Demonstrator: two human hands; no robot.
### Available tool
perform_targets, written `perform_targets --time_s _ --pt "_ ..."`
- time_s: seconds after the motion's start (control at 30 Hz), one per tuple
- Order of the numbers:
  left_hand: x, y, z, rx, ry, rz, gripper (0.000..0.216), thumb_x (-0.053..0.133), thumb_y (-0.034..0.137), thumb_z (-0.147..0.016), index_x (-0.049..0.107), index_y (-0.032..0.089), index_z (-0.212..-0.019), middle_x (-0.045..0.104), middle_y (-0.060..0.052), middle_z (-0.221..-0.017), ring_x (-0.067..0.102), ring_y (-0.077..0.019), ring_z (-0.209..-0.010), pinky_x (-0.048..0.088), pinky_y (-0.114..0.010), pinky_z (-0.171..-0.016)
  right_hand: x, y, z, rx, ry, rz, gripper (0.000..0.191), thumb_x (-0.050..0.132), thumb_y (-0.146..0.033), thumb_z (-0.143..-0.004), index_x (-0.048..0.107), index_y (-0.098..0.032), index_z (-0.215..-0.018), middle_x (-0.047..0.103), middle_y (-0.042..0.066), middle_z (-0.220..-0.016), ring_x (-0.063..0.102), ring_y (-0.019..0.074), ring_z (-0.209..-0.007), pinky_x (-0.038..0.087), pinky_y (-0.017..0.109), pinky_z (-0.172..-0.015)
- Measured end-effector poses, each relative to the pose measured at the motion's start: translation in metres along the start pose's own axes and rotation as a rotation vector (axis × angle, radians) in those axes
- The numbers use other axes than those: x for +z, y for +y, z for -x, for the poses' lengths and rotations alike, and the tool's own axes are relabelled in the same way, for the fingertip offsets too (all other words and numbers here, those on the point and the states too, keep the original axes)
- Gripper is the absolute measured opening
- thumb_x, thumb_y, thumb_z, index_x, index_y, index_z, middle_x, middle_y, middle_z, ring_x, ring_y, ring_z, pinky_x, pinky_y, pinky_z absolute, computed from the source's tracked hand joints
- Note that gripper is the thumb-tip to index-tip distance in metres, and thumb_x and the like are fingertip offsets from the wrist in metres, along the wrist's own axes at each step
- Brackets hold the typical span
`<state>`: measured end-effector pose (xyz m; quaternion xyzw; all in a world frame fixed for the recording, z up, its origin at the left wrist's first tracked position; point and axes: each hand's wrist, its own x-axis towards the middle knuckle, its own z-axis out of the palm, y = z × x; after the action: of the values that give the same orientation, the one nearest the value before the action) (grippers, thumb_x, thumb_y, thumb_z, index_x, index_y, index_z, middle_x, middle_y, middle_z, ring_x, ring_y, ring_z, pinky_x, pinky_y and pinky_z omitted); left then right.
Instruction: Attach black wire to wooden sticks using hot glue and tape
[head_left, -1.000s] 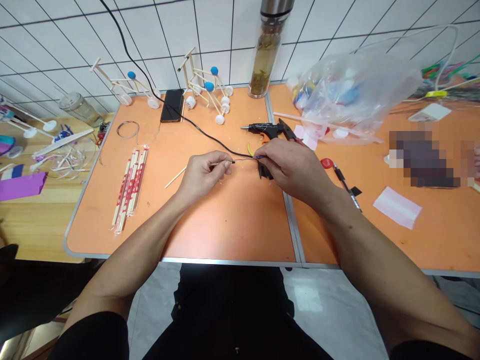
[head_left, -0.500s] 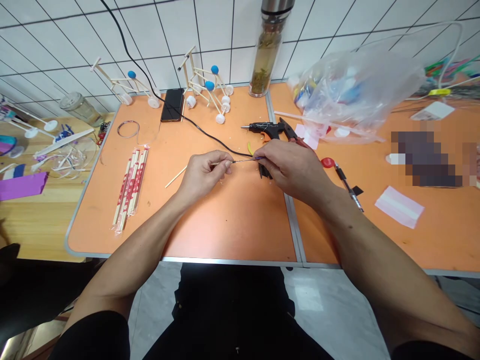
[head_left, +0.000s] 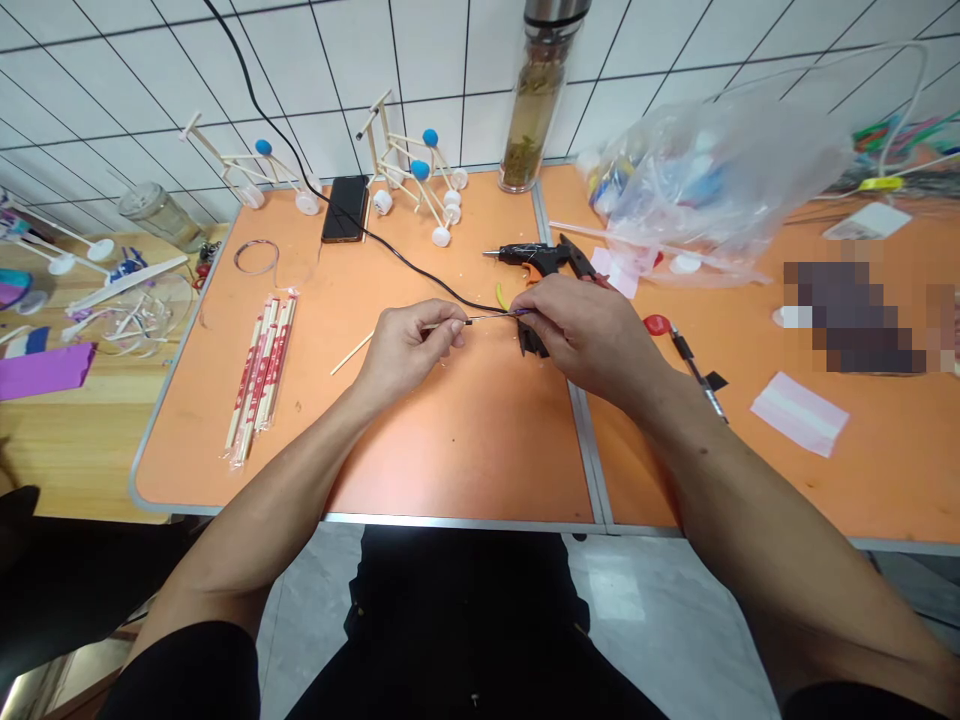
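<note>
My left hand (head_left: 411,347) is closed in a pinch on a thin wooden stick (head_left: 352,355) whose free end points left over the orange table (head_left: 420,440). From the pinch a thin dark wire (head_left: 491,319) runs right to my right hand (head_left: 586,335), which pinches its purple-tinted end. Both hands hover just above the table's middle. A black glue gun (head_left: 534,257) lies just behind my right hand, and its black cord (head_left: 390,250) runs back to the wall.
Wrapped chopsticks (head_left: 260,375) lie at the left, near a wire ring (head_left: 255,258). A phone (head_left: 346,209), two stick models (head_left: 409,170), and a tall bottle (head_left: 534,100) stand at the back. A plastic bag (head_left: 712,180), a red-capped tool (head_left: 686,360) and pink paper (head_left: 799,413) lie right.
My right hand has shifted very slightly on the wire's end. The left hand and the stick have stayed where they were.
</note>
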<state>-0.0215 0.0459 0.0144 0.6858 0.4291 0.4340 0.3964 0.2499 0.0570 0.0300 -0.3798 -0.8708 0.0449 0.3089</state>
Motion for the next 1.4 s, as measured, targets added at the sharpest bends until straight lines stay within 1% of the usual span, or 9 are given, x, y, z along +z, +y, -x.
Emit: perform_targets --time_s 0.47,0.77,1.03,1.17,1.3,1.4 --pt "-0.0001 0.0005 -0.0003 0.015 -0.011 -0.007 0.039 0.075 0.057 -0.104 0.08 0.019 -0.096 0.08 -0.004 -0.078 0.068 -0.0121 -0.061 0.054 -0.024 -0.058 0.0008 0.0015 0.0011 -0.026 0.002 0.012 0.019 0.057 -0.016 -0.109 0.073 -0.026 -0.109 0.082 0.008 -0.104 0.076 0.0264 -0.095 0.052 0.038 -0.08" --pt "-0.0006 0.0022 0.0002 0.016 -0.015 -0.026 0.032 0.074 0.049 -0.105 0.079 0.019 -0.094 0.08 -0.004 -0.079 0.068 -0.0116 -0.061 0.054 -0.024 -0.06 0.0005 0.0023 0.0006 -0.027 -0.011 0.001 0.02 0.055 -0.019 -0.111 0.073 -0.026 -0.109 0.082 0.008 -0.103 0.075 0.027 -0.095 0.052 0.039 -0.081" --pt "-0.0007 0.003 -0.0001 0.025 -0.023 -0.036 0.032 0.072 0.048 -0.105 0.078 0.019 -0.092 0.079 -0.003 -0.078 0.067 -0.0119 -0.061 0.052 -0.025 -0.06 0.0 0.0017 0.0001 -0.024 -0.017 0.002 0.02 0.054 -0.019 -0.111 0.073 -0.026 -0.108 0.081 0.008 -0.102 0.075 0.0274 -0.094 0.052 0.039 -0.08" --pt "-0.0008 0.0045 -0.0004 0.018 -0.021 -0.023 0.034 0.073 0.05 -0.105 0.078 0.02 -0.092 0.079 -0.003 -0.078 0.067 -0.0122 -0.062 0.053 -0.026 -0.06 -0.0008 0.0008 0.0001 -0.032 -0.012 0.005 0.022 0.053 -0.019 -0.112 0.074 -0.026 -0.109 0.081 0.008 -0.103 0.075 0.0272 -0.095 0.052 0.039 -0.08" --pt "-0.0009 0.0053 0.0002 0.008 -0.009 -0.012 0.034 0.074 0.051 -0.105 0.079 0.019 -0.094 0.079 -0.003 -0.079 0.068 -0.0125 -0.063 0.054 -0.026 -0.061 -0.0007 0.0002 -0.0001 -0.058 0.007 0.033 0.026 0.051 -0.018 -0.112 0.075 -0.026 -0.107 0.08 0.008 -0.099 0.074 0.0277 -0.092 0.052 0.04 -0.079" --pt "-0.0012 0.0043 0.0006 0.023 0.0 -0.022 0.034 0.073 0.052 -0.105 0.079 0.019 -0.095 0.08 -0.003 -0.079 0.068 -0.0127 -0.063 0.054 -0.026 -0.061 -0.0014 -0.0015 -0.0008 -0.066 0.027 0.07 0.029 0.049 -0.017 -0.112 0.076 -0.025 -0.107 0.08 0.009 -0.099 0.074 0.0285 -0.092 0.052 0.041 -0.079"
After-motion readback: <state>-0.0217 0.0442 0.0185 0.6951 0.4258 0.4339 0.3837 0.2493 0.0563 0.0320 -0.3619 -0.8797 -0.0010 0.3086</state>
